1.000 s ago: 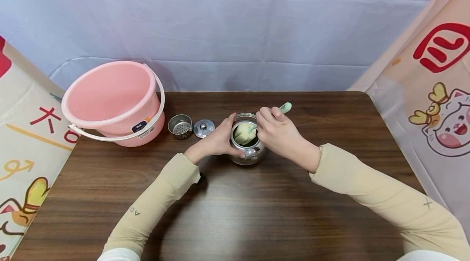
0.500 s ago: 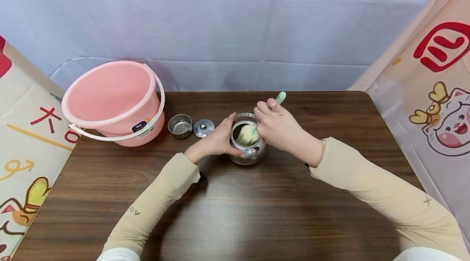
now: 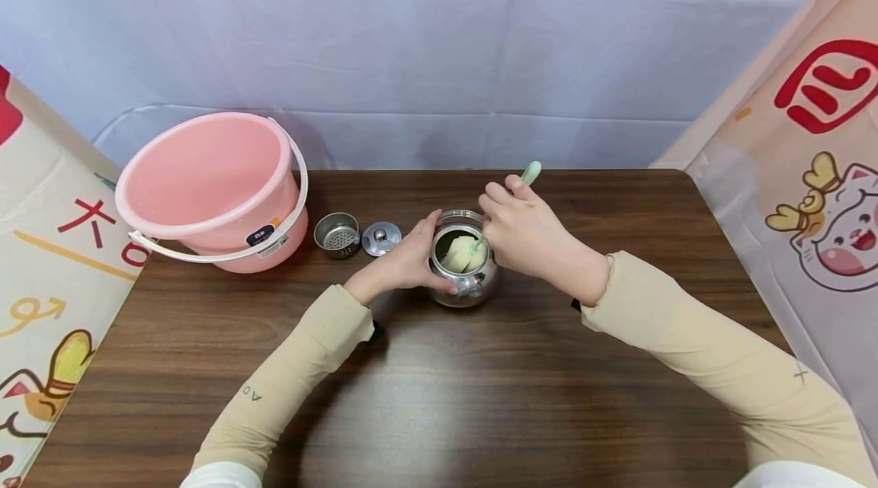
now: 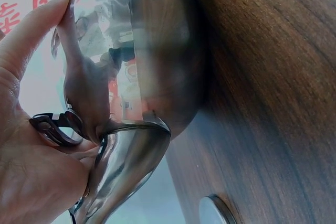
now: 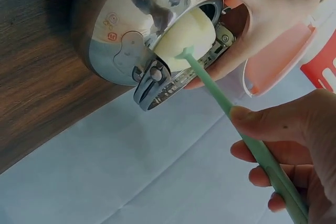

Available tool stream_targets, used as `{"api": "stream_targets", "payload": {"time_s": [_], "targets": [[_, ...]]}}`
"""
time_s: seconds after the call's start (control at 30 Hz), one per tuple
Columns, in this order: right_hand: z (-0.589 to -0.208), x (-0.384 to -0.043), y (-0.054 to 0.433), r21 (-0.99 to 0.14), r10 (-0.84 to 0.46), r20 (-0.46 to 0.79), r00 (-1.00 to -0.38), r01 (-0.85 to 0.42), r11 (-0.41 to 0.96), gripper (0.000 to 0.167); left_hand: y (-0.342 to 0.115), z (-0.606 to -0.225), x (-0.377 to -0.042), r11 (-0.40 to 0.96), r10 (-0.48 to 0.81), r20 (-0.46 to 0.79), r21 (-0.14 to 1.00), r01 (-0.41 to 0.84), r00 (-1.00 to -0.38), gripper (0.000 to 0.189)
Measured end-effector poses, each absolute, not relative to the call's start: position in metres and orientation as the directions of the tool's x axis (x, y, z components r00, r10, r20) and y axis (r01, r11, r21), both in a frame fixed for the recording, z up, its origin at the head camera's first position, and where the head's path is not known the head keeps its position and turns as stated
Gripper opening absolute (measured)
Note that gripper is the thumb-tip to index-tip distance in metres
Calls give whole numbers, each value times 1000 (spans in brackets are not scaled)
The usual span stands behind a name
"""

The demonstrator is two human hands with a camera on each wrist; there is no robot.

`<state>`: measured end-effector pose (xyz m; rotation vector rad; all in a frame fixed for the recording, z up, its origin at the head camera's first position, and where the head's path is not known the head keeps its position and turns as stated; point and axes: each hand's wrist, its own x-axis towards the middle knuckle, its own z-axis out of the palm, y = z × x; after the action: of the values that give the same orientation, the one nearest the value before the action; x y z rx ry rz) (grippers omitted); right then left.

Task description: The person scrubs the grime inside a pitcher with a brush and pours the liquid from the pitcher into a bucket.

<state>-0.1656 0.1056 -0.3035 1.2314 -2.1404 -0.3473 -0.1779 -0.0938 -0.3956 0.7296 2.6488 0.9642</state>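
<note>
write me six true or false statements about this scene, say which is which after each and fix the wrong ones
1. The right hand holds the sponge brush by its green handle. True.
2. The left hand holds the metal pot. True.
3. The brush is wholly outside the pot. False: its pale sponge is in the pot's mouth.
4. The strainer cup is between the pink bucket and the knobbed lid. True.
5. The lid sits on the pot. False: it lies on the table.
6. In the head view, the bucket stands right of the pot. False: it is to the left.
</note>
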Motion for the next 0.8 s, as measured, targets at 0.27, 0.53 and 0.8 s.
{"api": "stream_targets", "payload": {"time_s": [0.27, 0.53, 0.8], "targets": [[-302, -171, 111, 394, -814, 382, -437, -720, 571, 26, -94, -395, -177, 659, 524, -61, 661, 359, -850, 122], [-305, -171, 111, 378, -802, 374, -466, -713, 591, 23, -95, -396, -178, 656, 525, -72, 669, 349, -848, 122], [-309, -172, 110, 367, -794, 391, -466, -712, 598, 21, -95, -396, -178, 650, 525, -59, 672, 355, -849, 122]]}}
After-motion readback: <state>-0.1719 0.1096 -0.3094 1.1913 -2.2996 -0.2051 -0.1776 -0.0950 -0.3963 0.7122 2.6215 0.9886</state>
